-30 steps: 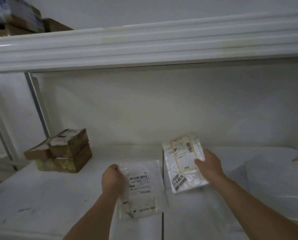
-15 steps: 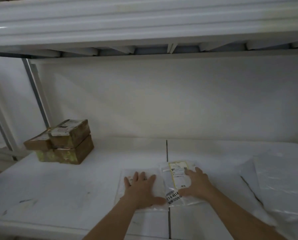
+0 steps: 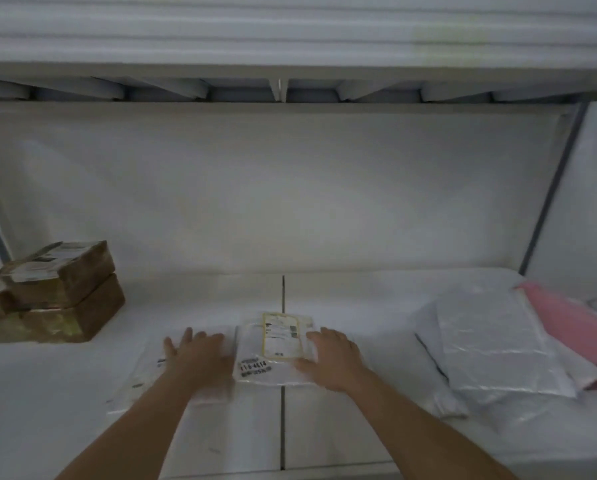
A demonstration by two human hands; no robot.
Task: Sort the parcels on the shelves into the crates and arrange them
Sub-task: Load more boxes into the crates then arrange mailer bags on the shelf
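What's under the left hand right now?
The left hand lies flat on a clear plastic parcel on the shelf; the parcel's label is mostly covered.

**Lighting and Picture Quality**

Illumination is dim, flat and grey-toned. The upper shelf (image 3: 290, 36) shades the bay below it. Motion blur softens the whole frame; label print is mostly illegible. Wide-angle distortion bends the uprights (image 3: 553, 188) at the edges. Shadows are faint.

left hand (image 3: 200, 358), right hand (image 3: 335, 358): bare, forearms unsleeved, no gloves
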